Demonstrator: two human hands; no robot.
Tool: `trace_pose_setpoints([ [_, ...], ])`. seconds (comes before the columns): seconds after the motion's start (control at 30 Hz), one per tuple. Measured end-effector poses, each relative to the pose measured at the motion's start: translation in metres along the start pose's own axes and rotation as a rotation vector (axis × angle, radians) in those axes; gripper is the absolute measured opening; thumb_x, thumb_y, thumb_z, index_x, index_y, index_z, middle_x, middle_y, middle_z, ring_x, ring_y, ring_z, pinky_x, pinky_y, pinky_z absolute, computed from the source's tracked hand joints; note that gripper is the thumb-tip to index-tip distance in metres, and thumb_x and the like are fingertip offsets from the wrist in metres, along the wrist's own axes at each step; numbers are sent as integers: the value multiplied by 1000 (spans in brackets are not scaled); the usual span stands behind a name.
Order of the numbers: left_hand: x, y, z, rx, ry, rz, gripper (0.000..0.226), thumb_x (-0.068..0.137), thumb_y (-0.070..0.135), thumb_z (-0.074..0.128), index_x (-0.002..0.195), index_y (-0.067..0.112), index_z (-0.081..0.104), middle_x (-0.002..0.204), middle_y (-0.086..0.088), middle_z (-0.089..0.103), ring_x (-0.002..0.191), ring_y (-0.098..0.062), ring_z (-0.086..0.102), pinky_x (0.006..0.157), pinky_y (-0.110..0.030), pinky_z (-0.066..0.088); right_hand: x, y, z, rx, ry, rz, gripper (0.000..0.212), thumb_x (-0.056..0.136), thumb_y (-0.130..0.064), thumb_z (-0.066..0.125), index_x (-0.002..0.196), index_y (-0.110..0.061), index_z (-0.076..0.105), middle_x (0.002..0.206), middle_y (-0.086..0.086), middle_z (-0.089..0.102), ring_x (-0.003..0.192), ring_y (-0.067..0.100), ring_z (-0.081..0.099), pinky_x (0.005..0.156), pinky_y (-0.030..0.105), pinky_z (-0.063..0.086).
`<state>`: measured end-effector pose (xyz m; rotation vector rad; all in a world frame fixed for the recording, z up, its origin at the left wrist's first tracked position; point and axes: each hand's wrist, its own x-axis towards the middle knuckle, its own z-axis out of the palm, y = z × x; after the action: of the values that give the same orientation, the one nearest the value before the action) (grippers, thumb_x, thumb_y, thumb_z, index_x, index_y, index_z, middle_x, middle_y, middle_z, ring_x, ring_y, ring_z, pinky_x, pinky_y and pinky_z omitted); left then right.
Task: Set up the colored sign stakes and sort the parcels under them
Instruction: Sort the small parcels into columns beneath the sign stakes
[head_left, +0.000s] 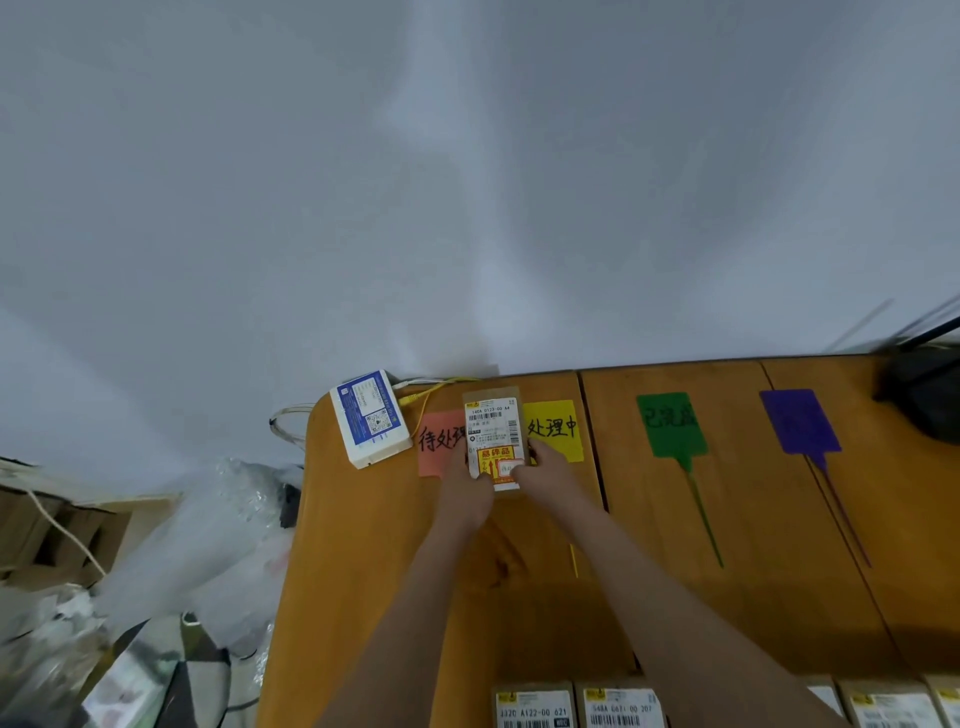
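Both hands hold one brown parcel with a white shipping label and a yellow-red sticker, above the far part of the wooden table. My left hand grips its lower left edge, my right hand its lower right edge. The parcel covers part of a pink sign and part of a yellow sign, both lying flat with black writing. A green sign stake and a purple sign stake lie flat further right. Several more labelled parcels line the near edge.
A white and blue box with yellow and white cables sits at the table's far left corner. Clear plastic bags and cardboard lie on the floor to the left. A dark object occupies the far right corner. A white wall stands behind.
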<state>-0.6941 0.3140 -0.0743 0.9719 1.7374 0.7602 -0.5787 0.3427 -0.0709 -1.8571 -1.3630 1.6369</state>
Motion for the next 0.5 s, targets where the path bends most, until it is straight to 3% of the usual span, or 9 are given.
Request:
trace_pose_setpoints([
  [0.1, 3, -1, 0, -24, -4, 17, 50, 92, -2, 49, 136, 21, 48, 126, 1, 59, 106, -11, 52, 77, -18, 41, 1, -3, 0, 24, -5, 5, 47, 85, -4, 49, 127, -21, 59, 120, 0, 65, 106, 21, 61, 87, 35, 52],
  [0.17, 4, -2, -1, -29, -6, 7, 51, 91, -2, 49, 137, 21, 48, 126, 1, 58, 107, -11, 52, 80, -20, 40, 3, -3, 0, 38, -2, 11, 47, 85, -3, 48, 127, -20, 60, 121, 2, 65, 106, 21, 61, 86, 33, 52],
  [0.27, 5, 0, -1, -42, -13, -17, 50, 93, 0, 47, 138, 21, 45, 125, 2, 57, 105, -11, 51, 84, -25, 39, 2, -3, 0, 50, -5, 24, 47, 85, -4, 48, 128, -22, 58, 124, 4, 65, 107, 22, 61, 90, 37, 53],
  [0.33, 4, -2, -3, -54, -1, -43, 44, 97, 5, 43, 138, 22, 46, 121, 2, 58, 96, -10, 53, 77, -23, 42, 3, -2, -1, 44, 8, 32, 48, 88, -5, 48, 131, -23, 54, 130, 6, 62, 111, 24, 60, 95, 40, 51],
  [0.43, -3, -17, -14, 288, 274, 33, 24, 98, 13, 43, 116, 15, 61, 112, -5, 65, 88, -15, 55, 67, -24, 44, 3, 3, 4, 0, 81, 37, 67, 94, -15, 55, 153, -23, 25, 150, 8, 44, 130, 30, 49, 103, 41, 44],
  [0.5, -7, -33, -19, 559, 337, 122, 27, 95, 10, 45, 114, 13, 64, 121, -7, 63, 105, -23, 52, 81, -31, 48, 2, 3, 10, -131, 119, -29, 82, 93, -32, 60, 155, -40, 7, 160, 9, 27, 141, 33, 37, 110, 48, 39],
])
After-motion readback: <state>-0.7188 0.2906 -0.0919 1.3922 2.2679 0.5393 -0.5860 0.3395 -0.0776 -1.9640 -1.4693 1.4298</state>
